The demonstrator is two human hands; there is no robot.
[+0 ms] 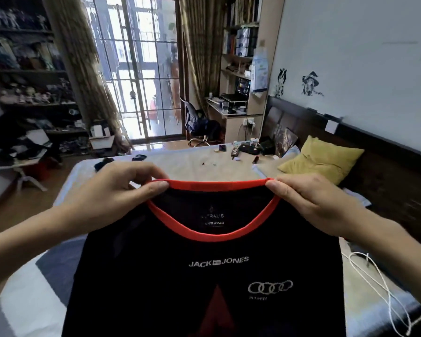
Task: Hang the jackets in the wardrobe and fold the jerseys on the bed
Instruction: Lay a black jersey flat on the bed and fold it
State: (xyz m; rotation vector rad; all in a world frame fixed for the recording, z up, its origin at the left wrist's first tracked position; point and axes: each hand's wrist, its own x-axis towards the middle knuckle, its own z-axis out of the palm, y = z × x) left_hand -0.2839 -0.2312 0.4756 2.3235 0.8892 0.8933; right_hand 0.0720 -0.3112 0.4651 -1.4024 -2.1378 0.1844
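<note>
Black jersey (204,276) held up in the air over the bed (192,164), front toward the camera, hanging from its red collar (213,235). Left hand (112,193) pinched shut on the collar's left end, thumb on the near side, fingers (136,170) curled behind the rim; right hand (309,203) clamped likewise on the right end. Collar band stretched taut and nearly level between the two pinches.

Judged to be the opening of a fold: spread and squared, not yet laid down. To do it well: keep both pinches level so the side seams hang straight, then lower away from the body and lay the cloth face down on the mattress beyond the fingers, hem first, letting the shoulders settle last. Better to shift the grips outward to the shoulder seams before laying, since a collar-only hold lets the sleeves sag inward.

Open room: a bare stretch of mattress straight past the fingers, wide enough by the look of it. Farther beyond, small dark items (246,149) scattered near the far edge. Right of the right-hand fingers, a yellow pillow (323,159); below and right, a white cord (374,283) looping on the cover, a likely snag for the hem. Left of the left-hand fingers, the bed's edge close by, floor beyond. Lower hem out of view.
</note>
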